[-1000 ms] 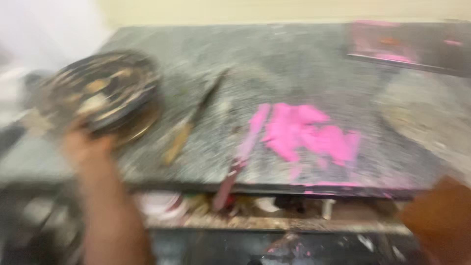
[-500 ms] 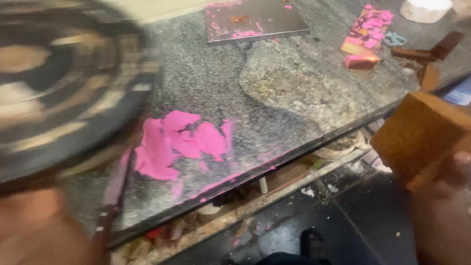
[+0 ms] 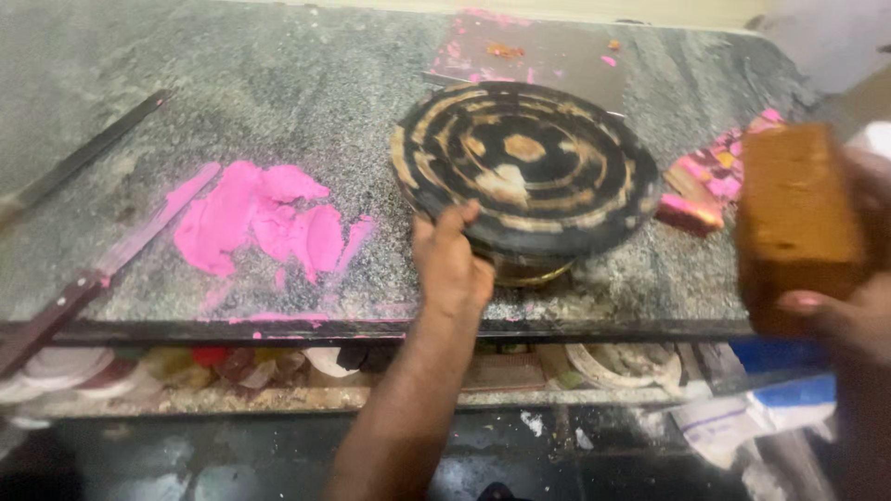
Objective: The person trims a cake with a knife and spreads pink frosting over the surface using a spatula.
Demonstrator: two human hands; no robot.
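Head view: your left hand point(image 3: 452, 264) grips the round stand point(image 3: 525, 169) by its near rim.
Stand: near the counter point(image 3: 306, 83) front edge.
Right hand point(image 3: 849, 297): fingers closed around the brown block point(image 3: 796, 218), off the counter's right end.
Room: bare stone behind the pink paste point(image 3: 264, 218).

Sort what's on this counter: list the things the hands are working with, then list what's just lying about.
In hand:
- round black turntable, left hand on its rim
- brown block, held in the right hand

Lying about:
- pink paste smear
- long knife with pink on its blade
- second knife
- pink-stained board
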